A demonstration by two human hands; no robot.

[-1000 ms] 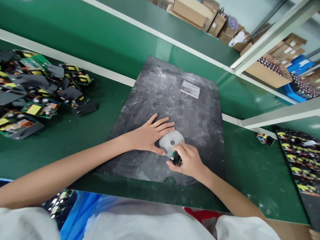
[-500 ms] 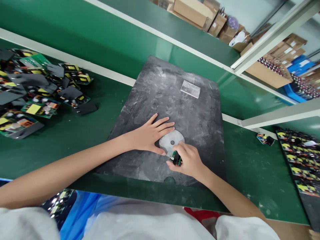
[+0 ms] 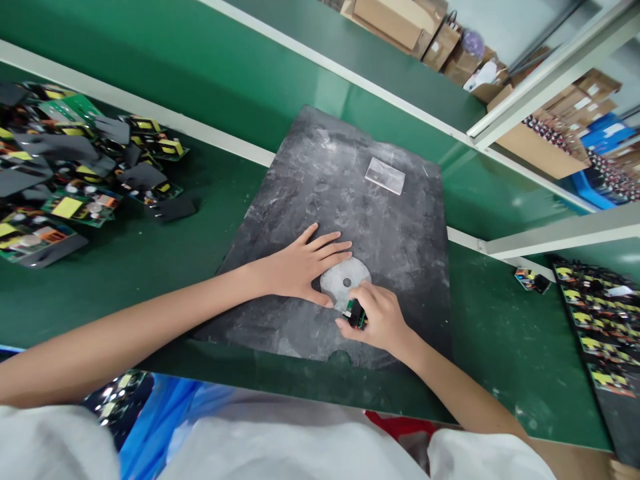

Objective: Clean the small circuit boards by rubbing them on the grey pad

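Observation:
A grey round disc (image 3: 336,279) with a small hole in its middle lies on the black mat (image 3: 280,327). My left hand (image 3: 307,267) rests flat with fingers spread, its fingertips and thumb at the disc's left edge. Between the thumb and fingers of my right hand (image 3: 379,315) is a small circuit board (image 3: 356,315), green with black parts, held at the disc's lower right edge. My fingers cover part of the board. Farther back on the mat lies a clear, flat rectangular piece (image 3: 385,176).
A heap of circuit boards (image 3: 83,207) and dark sheets covers the left of the green bench (image 3: 145,260). At right are one loose board (image 3: 532,280) and a black tray (image 3: 613,413) with rows of boards. Cardboard boxes (image 3: 390,23) stand beyond the white frame (image 3: 545,80).
The view has shifted slightly. Both hands keep nearly the same places, the left flat by the disc and the right holding the small circuit board at its edge.

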